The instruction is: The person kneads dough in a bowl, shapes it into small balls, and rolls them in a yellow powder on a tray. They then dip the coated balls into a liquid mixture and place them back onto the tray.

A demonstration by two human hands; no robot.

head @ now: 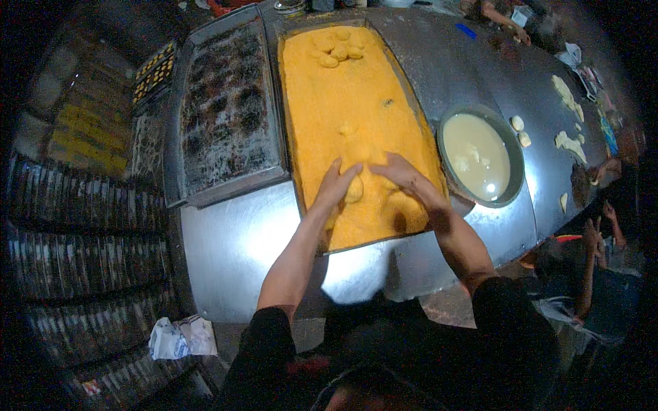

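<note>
A long metal tray before me holds a deep layer of orange breadcrumb-like crumbs. My left hand is low over the crumbs, thumb pointing inward, beside a crumb-coated dough lump. Facing it, my right hand has its thumb turned toward the left one, and a small gap separates the two. Neither hand shows anything gripped, though some fingertips are hard to make out. Another coated lump rests just beyond my hands. Several coated dough balls are grouped at the tray's far end.
A dark, worn baking tray stands on the left. On the right, a round tub holds pale liquid batter. Two dough pieces and flattened scraps lie past it. Other people's hands show at the right.
</note>
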